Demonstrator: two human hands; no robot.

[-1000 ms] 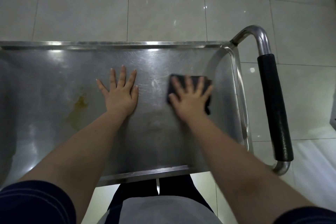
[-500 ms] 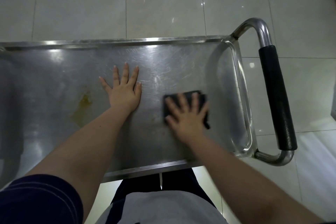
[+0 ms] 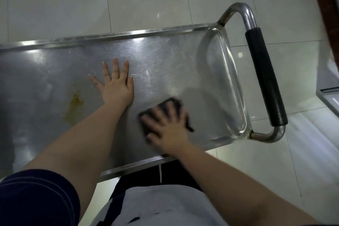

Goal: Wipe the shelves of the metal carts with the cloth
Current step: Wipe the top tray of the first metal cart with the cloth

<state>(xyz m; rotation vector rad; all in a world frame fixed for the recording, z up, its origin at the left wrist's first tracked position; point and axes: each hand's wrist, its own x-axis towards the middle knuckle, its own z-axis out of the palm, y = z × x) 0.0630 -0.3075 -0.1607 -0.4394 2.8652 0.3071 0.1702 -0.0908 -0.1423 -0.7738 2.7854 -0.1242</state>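
The top shelf of a steel cart [image 3: 165,64] fills the middle of the head view. My left hand [image 3: 115,84] lies flat on the shelf with fingers spread, palm down. My right hand [image 3: 167,128] presses a dark cloth [image 3: 174,102] flat against the shelf near its front edge, fingers spread and blurred by motion. Most of the cloth is hidden under that hand. A yellow-brown stain [image 3: 75,104] marks the shelf left of my left wrist.
The cart's push handle with a black grip [image 3: 264,77] sticks out on the right. Pale floor tiles [image 3: 146,2] surround the cart. A white unit's corner [image 3: 330,93] stands at the far right. My legs are right under the shelf's front edge.
My right hand has slid the cloth toward me, from the shelf's middle to near its front edge. The left hand has stayed flat in place. The view has tilted.
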